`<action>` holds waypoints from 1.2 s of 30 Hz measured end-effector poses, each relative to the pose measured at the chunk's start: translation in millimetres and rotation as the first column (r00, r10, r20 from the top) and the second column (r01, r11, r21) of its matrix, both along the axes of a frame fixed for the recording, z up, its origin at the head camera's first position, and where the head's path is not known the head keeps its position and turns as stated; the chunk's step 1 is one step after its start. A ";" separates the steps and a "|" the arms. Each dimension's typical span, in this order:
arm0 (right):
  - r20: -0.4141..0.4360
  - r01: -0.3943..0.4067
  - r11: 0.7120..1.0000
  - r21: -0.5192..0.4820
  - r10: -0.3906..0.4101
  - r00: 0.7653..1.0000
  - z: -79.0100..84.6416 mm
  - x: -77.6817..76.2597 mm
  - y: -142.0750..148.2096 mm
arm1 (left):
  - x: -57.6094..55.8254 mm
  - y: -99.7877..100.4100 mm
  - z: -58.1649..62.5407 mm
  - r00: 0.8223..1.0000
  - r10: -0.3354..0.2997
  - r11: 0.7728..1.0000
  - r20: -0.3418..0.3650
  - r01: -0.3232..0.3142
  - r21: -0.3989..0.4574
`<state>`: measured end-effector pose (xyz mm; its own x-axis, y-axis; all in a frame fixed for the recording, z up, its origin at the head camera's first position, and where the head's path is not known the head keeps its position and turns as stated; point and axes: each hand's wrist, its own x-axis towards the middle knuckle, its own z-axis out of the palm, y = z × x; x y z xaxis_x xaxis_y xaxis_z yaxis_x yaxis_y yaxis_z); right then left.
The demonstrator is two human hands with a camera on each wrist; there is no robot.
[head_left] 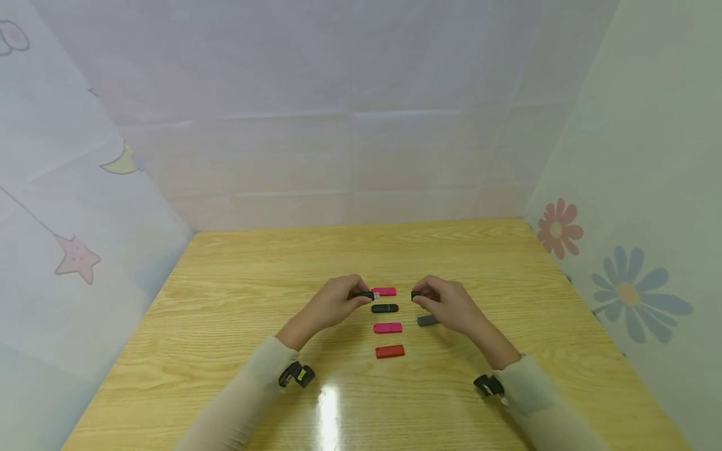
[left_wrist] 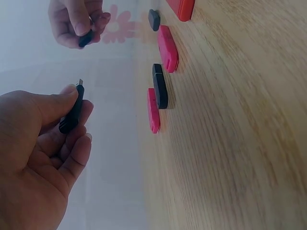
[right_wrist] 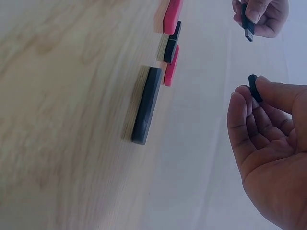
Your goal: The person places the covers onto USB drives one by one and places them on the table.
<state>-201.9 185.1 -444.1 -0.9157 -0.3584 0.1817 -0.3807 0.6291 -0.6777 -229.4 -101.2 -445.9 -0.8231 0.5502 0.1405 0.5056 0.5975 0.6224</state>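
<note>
My left hand (head_left: 335, 301) pinches a black USB stick (left_wrist: 72, 111) between thumb and fingers, its bare metal plug pointing toward the other hand. Across a gap, my right hand (head_left: 451, 304) pinches a small black cap (right_wrist: 254, 87). Both hands are raised above the table. Between and below them lie a pink USB stick (head_left: 386, 291), a black capped USB stick (head_left: 385, 308), another pink one (head_left: 388, 327) and a red one (head_left: 390, 351), in a column. A dark grey stick (head_left: 427, 320) lies under the right hand, partly hidden by it in the head view.
The wooden table (head_left: 237, 282) meets a pale back wall (head_left: 338, 156) and side walls printed with flowers and stars. Each wrist wears a small black camera, one on the left (head_left: 296, 374) and one on the right (head_left: 489, 385).
</note>
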 end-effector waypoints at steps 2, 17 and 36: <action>0.000 0.000 1.000 0.000 0.000 1.000 -0.2 -0.3 -1.8 | 0.2 1.1 -0.2 1.000 0.000 1.000 -0.004 0.000 -0.008; 0.016 -0.055 0.997 -0.047 0.056 0.998 1.9 -2.5 -17.3 | 1.7 15.0 5.6 0.999 -0.045 0.999 -0.003 0.045 0.007; 0.015 -0.098 0.991 -0.092 0.100 0.995 0.1 -0.1 -27.0 | 6.7 22.5 6.1 0.994 -0.106 0.993 -0.008 0.106 0.046</action>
<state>-202.0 158.1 -444.0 -0.8801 -0.4304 0.2004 -0.4245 0.5241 -0.7383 -222.7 -78.7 -439.8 -0.7594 0.6273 0.1726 0.5685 0.5107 0.6450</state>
